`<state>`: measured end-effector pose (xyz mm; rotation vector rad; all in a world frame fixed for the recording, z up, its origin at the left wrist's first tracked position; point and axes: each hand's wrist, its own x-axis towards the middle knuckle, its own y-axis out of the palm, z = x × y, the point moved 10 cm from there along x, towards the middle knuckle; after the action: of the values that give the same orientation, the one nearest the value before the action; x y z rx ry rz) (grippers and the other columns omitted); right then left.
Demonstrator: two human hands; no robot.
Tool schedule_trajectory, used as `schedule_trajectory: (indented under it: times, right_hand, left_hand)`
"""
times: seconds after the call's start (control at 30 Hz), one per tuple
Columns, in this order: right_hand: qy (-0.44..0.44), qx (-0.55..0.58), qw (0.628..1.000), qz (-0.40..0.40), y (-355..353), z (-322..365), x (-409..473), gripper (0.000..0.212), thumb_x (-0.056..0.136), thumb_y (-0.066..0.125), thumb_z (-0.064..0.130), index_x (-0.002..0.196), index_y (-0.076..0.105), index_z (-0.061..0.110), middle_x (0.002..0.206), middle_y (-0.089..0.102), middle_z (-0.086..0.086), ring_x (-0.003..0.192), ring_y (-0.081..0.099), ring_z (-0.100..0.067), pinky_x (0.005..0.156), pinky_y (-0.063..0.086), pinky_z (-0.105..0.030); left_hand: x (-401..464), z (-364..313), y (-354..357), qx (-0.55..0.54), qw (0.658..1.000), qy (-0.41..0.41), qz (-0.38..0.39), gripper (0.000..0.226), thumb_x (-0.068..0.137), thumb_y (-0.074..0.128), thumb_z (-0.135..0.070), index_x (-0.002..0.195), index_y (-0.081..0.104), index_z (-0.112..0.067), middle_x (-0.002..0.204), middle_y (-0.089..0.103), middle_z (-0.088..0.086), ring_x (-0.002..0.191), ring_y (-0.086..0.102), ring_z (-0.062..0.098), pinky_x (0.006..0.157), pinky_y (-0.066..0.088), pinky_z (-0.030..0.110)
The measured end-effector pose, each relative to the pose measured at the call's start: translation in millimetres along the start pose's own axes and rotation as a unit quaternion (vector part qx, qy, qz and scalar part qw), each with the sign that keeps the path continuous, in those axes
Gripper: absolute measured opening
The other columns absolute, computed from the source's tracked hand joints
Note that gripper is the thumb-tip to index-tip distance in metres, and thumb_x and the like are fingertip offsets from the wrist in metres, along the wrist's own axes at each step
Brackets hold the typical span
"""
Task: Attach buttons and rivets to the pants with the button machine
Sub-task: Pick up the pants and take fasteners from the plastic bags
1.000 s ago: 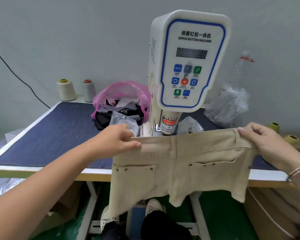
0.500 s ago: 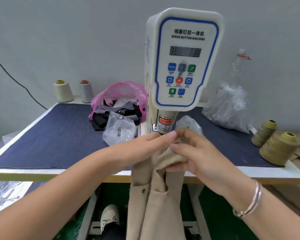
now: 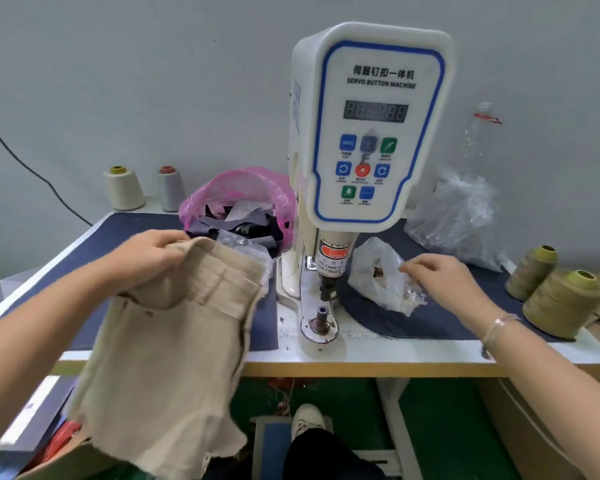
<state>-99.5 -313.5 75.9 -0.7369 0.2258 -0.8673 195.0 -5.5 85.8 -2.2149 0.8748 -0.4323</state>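
Pants (image 3: pixel 167 327), beige, hang at seven o'clock, waistband gripped by left hand (image 3: pixel 146 252); right hand (image 3: pixel 440 275) pinches clear plastic bag (image 3: pixel 378 275) at three o'clock.

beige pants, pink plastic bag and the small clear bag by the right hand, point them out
beige pants (image 3: pixel 174 327), head view, on the fabric below the waistband
pink plastic bag (image 3: pixel 243 185), head view, on its upper pink film
small clear plastic bag (image 3: pixel 371 271), head view, on its crumpled left side

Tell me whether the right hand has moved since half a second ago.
Yes. The right hand left the pants and went right of the machine, to the small bag.
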Motion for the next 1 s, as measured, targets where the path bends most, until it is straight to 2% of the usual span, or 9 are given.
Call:
schedule_trajectory:
  times: [0.13,0.23,0.4,0.5,0.6,0.7,0.8,0.9,1.0]
  right_hand:
    - [-0.007,-0.28,0.957,0.075,43.0,-13.2,40.3,0.028,0.094,0.045,0.022,0.102,0.072,0.024,0.104,0.068,-0.002,0.093,0.061,-0.024,0.08,0.05,-0.034]
    - [0.009,-0.376,0.919,0.115,74.6,-3.6,53.2,0.035,0.085,0.039,0.03,0.104,0.065,0.019,0.085,0.06,0.0,0.077,0.057,-0.025,0.072,0.045,-0.033]
    - [0.015,-0.399,0.913,0.081,94.9,5.1,69.3,0.043,0.069,0.041,0.037,0.105,0.051,0.016,0.097,0.062,-0.001,0.092,0.062,-0.033,0.077,0.046,-0.04]
    - [0.017,-0.422,0.902,0.088,100.4,-2.1,75.5,0.047,0.073,0.037,0.035,0.112,0.047,0.01,0.107,0.06,-0.005,0.1,0.06,-0.036,0.079,0.044,-0.042]
    - [-0.002,-0.436,0.894,0.107,109.0,-6.0,78.5,0.046,0.076,0.041,0.033,0.115,0.046,0.008,0.111,0.057,-0.007,0.103,0.059,-0.041,0.08,0.049,-0.047]
    - [-0.036,-0.479,0.874,0.076,105.5,-5.8,80.5,0.023,0.089,0.048,0.016,0.107,0.062,0.01,0.11,0.065,-0.01,0.101,0.062,-0.03,0.078,0.049,-0.037]
    - [-0.017,-0.484,0.871,0.08,106.8,-8.5,81.6,0.025,0.091,0.047,0.015,0.112,0.06,0.01,0.116,0.063,-0.01,0.106,0.06,-0.031,0.08,0.049,-0.038]
    - [0.028,-0.439,0.891,0.109,109.8,-11.4,79.3,0.042,0.085,0.047,0.029,0.122,0.045,0.01,0.123,0.05,-0.01,0.116,0.051,-0.042,0.084,0.05,-0.054]
    - [0.01,-0.475,0.871,0.127,111.8,-14.5,80.7,0.034,0.092,0.039,0.028,0.12,0.05,0.011,0.123,0.054,-0.007,0.116,0.052,-0.033,0.091,0.045,-0.04]
  left_hand:
    - [17.7,59.8,-14.4,0.28,0.95,-0.069,-0.116,0.024,0.085,0.048,-0.014,0.106,0.056,-0.025,0.093,0.061,0.002,0.098,0.054,0.03,0.08,0.036,0.039]
    - [11.1,80.8,0.2,0.321,0.927,-0.088,-0.171,0.029,0.084,0.047,-0.008,0.111,0.054,-0.014,0.094,0.06,0.013,0.1,0.051,0.034,0.081,0.032,0.041]
    - [1.0,78.6,33.5,0.298,0.929,-0.058,-0.213,0.048,0.087,0.061,-0.008,0.134,0.051,-0.011,0.138,0.044,0.019,0.125,0.036,0.04,0.096,0.03,0.052]
    - [-0.7,55.4,37.1,0.283,0.93,0.018,-0.234,0.039,0.082,0.066,-0.008,0.121,0.063,-0.01,0.125,0.052,0.019,0.114,0.044,0.044,0.088,0.033,0.055]
    - [-16.6,20.7,37.5,0.247,0.922,0.108,-0.279,0.029,0.079,0.046,-0.017,0.089,0.072,-0.008,0.093,0.066,0.012,0.085,0.058,0.039,0.07,0.038,0.045]
    - [-20.4,10.8,49.3,0.055,0.962,0.086,-0.255,0.034,0.079,0.038,-0.019,0.089,0.07,-0.012,0.083,0.062,-0.006,0.085,0.057,0.025,0.074,0.039,0.034]
    - [-15.0,16.3,75.9,-0.043,0.977,0.013,-0.211,0.035,0.084,0.038,-0.034,0.094,0.067,-0.017,0.086,0.061,-0.012,0.09,0.056,0.016,0.075,0.04,0.033]
    - [-16.0,17.7,95.0,0.05,0.977,0.01,-0.209,0.02,0.091,0.048,-0.029,0.102,0.062,-0.019,0.107,0.059,-0.006,0.105,0.052,0.017,0.089,0.043,0.042]
    - [-17.6,22.5,98.7,0.088,0.97,0.014,-0.224,0.02,0.092,0.044,-0.033,0.101,0.058,-0.023,0.11,0.056,-0.009,0.105,0.05,0.017,0.087,0.038,0.038]
